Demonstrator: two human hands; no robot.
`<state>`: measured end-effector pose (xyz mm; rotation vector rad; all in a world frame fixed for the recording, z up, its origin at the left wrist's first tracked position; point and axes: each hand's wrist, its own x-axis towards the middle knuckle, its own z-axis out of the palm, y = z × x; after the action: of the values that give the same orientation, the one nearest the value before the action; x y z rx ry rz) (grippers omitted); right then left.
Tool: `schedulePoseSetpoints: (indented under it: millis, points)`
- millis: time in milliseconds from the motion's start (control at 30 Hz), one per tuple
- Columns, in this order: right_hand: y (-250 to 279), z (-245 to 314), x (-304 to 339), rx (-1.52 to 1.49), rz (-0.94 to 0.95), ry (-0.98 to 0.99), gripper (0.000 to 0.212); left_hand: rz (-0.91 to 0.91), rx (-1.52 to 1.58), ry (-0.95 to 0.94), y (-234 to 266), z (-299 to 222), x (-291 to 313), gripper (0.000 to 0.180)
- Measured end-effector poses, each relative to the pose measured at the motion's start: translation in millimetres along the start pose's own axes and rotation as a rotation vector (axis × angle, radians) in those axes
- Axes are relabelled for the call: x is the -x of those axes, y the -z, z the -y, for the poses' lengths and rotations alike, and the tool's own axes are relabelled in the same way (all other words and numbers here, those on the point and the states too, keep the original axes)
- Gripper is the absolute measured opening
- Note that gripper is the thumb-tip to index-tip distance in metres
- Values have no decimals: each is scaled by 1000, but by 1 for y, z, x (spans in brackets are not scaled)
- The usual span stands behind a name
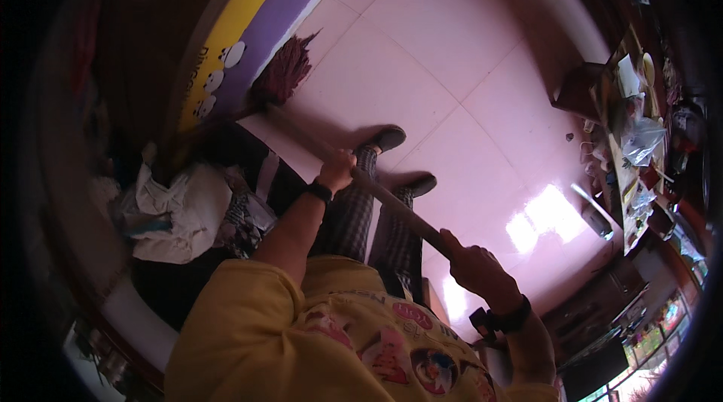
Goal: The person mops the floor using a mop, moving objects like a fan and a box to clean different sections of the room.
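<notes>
Both my hands are closed around the long pale handle of a broom (407,215), which slants across my body. My left hand (337,170) grips it lower down, toward the bristles. Near the top end, my right hand (480,272) wraps around the handle. Ahead and to the left, the dark red bristles (286,71) rest at the floor beside a yellow and purple mat or panel (252,33) with panda pictures. Part of the broom's lower end is in shadow.
Pink tiles cover the floor (422,48). My dark shoes (388,138) stand below the handle. A pale cloth bundle (184,210) lies at left. At right, a cluttered low table (636,153) holds plastic bags and small items. A small dark scrap (570,136) lies near it.
</notes>
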<state>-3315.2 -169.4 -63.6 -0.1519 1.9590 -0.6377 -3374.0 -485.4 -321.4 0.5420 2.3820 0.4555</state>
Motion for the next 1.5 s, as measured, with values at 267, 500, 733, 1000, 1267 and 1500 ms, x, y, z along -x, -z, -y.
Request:
schedulePoseSetpoints:
  millis: [267, 500, 733, 1000, 1267, 1500]
  points:
    - [-20, -14, 88, 520, -249, -7, 58, 213, -133, 11, -4, -76, 1, 16]
    - [-115, -88, 231, 475, -209, -306, 59, 84, 81, -367, -99, -218, 24, 14]
    - [-252, -132, 381, 16, -222, -644, 51, 529, -227, -729, -220, -390, 73, 17]
    - [-369, -72, 508, -303, -199, -1007, 42, 978, -228, -953, -291, -546, 186, 17]
    - [-353, 14, 561, -421, -259, -1410, 30, 941, -60, -1317, -304, -646, 260, 10]
    - [-385, 29, 596, -1243, -843, -1418, 18, 722, 74, -1422, -292, -652, 264, 14]
